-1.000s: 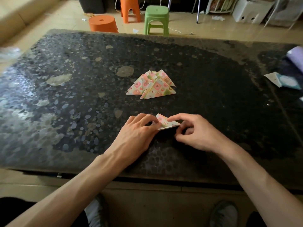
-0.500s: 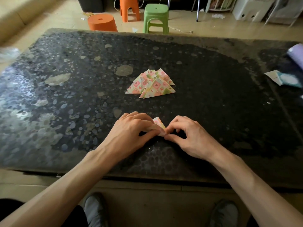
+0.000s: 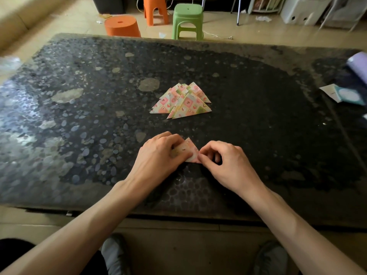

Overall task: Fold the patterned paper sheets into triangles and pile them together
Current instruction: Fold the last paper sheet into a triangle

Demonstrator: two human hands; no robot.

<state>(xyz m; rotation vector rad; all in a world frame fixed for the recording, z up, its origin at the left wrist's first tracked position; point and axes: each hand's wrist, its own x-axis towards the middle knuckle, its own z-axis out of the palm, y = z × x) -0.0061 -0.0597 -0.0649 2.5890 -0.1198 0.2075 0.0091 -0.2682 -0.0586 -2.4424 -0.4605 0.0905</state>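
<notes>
A small folded paper triangle [image 3: 188, 150] is pinched by the left hand [image 3: 158, 155] and right hand [image 3: 228, 165], near the pile of folded triangles [image 3: 181, 102].

The person wears grey shoes [image 3: 115, 254] and dark trousers [image 3: 15, 253], forearms [image 3: 89, 221] bare.

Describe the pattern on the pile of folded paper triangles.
The pile shows pink, green and cream squares with small motifs; head view.

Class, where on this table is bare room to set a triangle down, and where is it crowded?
Bare: the strip between pile, left hand and right hand; the table left of the pile. Crowded: by the packets, far right.
</notes>
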